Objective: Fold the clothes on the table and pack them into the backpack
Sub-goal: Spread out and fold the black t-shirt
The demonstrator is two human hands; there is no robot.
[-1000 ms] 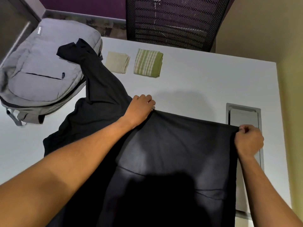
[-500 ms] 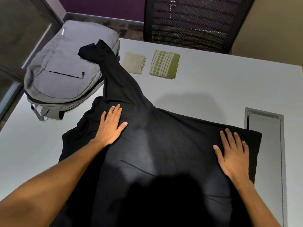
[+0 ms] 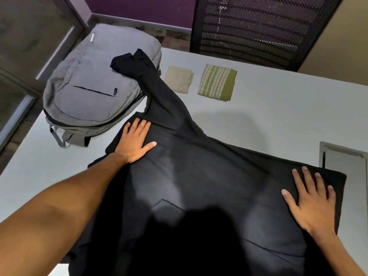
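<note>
Black garment point(image 3: 199, 176): spread on surface point(image 3: 278, 116); left hand point(image 3: 135, 142) and right hand point(image 3: 312, 200) pressed flat, fingers straight; one end over grey backpack point(image 3: 89, 92).

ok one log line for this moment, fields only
phase: smoothing | left hand: flat on black garment | right hand: flat on garment | backpack: under sleeve end

I am wearing nothing on either forearm: no sleeve is showing anywhere up to the frame's edge. My left hand point(image 3: 133, 142) and my right hand point(image 3: 310, 198) are both showing bare, without gloves, rings, a watch or a band at the wrist. My fingernails are looking short and plain.
</note>
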